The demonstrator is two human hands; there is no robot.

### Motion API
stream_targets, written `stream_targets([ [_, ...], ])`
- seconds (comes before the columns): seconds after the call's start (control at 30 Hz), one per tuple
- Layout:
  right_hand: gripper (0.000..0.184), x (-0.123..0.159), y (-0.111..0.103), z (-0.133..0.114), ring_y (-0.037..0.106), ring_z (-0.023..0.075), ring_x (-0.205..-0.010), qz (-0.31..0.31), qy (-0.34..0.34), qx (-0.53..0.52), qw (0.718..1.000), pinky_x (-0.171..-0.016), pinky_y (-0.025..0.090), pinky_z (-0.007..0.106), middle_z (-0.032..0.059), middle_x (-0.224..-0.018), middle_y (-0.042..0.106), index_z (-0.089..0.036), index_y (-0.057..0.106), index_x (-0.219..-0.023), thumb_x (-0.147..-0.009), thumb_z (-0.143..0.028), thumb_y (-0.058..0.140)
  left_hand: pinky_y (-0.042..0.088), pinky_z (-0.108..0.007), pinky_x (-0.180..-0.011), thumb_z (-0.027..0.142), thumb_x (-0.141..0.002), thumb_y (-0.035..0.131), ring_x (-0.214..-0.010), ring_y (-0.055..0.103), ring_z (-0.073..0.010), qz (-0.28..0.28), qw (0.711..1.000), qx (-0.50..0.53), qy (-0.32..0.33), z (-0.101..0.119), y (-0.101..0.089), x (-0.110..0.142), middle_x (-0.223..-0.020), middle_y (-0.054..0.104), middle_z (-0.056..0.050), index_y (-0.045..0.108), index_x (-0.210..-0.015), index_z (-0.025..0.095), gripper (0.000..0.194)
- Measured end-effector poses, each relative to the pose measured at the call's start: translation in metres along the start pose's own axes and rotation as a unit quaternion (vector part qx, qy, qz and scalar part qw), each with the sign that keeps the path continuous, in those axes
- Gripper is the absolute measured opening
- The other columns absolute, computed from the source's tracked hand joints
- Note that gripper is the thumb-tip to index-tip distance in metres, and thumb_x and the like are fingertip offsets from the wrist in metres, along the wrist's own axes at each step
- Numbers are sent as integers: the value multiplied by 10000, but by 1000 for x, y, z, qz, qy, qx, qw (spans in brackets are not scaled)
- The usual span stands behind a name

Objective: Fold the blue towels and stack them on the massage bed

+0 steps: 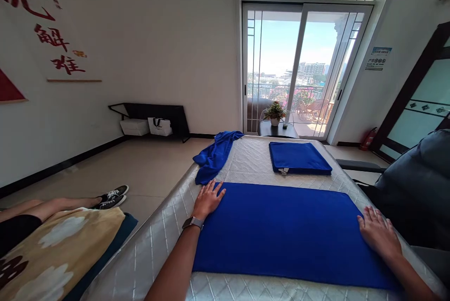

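Blue cloth (284, 230) lies flat on the mattress (246, 155), nearest the person; folded blue cloth (298, 155) and crumpled blue cloth (216, 155) lie beyond. Left hand (207, 200) and right hand (379, 233) rest at opposite side edges, fingers extended, slightly spread, gripping nothing. Judged step: flattening or steadying; lifting would require pinching the edges.
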State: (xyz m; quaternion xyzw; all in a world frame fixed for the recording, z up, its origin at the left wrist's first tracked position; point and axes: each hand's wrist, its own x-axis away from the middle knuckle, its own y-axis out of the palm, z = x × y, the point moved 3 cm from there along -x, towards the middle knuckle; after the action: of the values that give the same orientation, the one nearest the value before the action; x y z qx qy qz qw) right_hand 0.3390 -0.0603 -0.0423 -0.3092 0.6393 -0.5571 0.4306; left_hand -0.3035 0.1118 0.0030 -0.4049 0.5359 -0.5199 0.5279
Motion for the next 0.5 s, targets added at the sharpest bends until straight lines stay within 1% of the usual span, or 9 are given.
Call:
stream_targets([
  [0.07,800,13,-19,-42,140,259,-1548,12,-23,-4,1000,-1262,93,470,111,-1654,270,-85,335,-1564,-891,-480,157,177,-494,-1238,559,-1035,303,-1526,259,-265,0,1000,1,0,0,0,0,-1644,335,-48,360,-1567,310,591],
  [0.1,797,23,-29,-71,137,267,-1548,13,-46,-15,999,-1262,99,478,112,-1658,257,-76,337,-1564,-910,-478,123,181,-493,-1237,559,-1035,303,-1526,260,-263,-1,1000,0,0,0,0,0,-1644,334,-50,359,-1567,311,590],
  [0.13,786,35,-39,-104,131,259,-1550,0,-95,-31,995,-1263,102,478,109,-1658,253,-71,319,-1572,-932,-475,105,184,-492,-1236,558,-1036,304,-1525,263,-263,-1,1000,-3,0,0,0,-1,-1644,333,-55,359,-1567,310,589],
  [0.23,772,78,-66,-200,92,219,-1553,-72,-200,-89,973,-1269,83,465,33,-1675,178,-145,216,-1614,-977,-574,138,190,-486,-1233,547,-1038,313,-1518,280,-265,0,1000,-17,0,1,0,-1,-1643,336,-66,361,-1567,301,586],
  [0.3,745,106,-78,-249,40,192,-1554,-130,-268,-132,946,-1273,61,436,-22,-1681,61,-191,116,-1627,-997,-590,122,188,-485,-1233,549,-1039,313,-1516,284,-267,-1,1000,-20,3,1,-1,0,-1642,338,-63,357,-1569,302,586],
  [0.33,736,119,-83,-266,18,190,-1553,-154,-290,-148,933,-1274,45,434,-41,-1677,16,-212,80,-1625,-1001,-599,121,187,-486,-1233,551,-1040,312,-1518,280,-267,-3,1000,-19,3,1,-1,0,-1643,337,-60,353,-1570,304,586],
  [0.4,732,136,-86,-284,-16,194,-1552,-190,-313,-162,916,-1274,17,446,-59,-1666,-40,-238,32,-1617,-1000,-621,126,188,-488,-1233,553,-1042,305,-1523,268,-264,-7,1000,-14,2,1,-2,0,-1645,332,-58,345,-1572,309,585],
  [0.43,734,141,-86,-285,-23,198,-1551,-201,-314,-161,914,-1273,8,455,-60,-1665,-48,-245,21,-1613,-999,-631,130,188,-489,-1233,553,-1043,304,-1524,264,-263,-9,1000,-12,2,1,-2,0,-1646,329,-58,343,-1572,309,584],
  [0.5,730,143,-81,-274,-19,200,-1551,-204,-307,-151,917,-1272,6,470,-58,-1669,-36,-258,29,-1610,-997,-642,131,188,-488,-1233,552,-1044,307,-1523,267,-264,-9,1000,-10,2,1,-2,0,-1647,327,-57,343,-1572,310,582],
])
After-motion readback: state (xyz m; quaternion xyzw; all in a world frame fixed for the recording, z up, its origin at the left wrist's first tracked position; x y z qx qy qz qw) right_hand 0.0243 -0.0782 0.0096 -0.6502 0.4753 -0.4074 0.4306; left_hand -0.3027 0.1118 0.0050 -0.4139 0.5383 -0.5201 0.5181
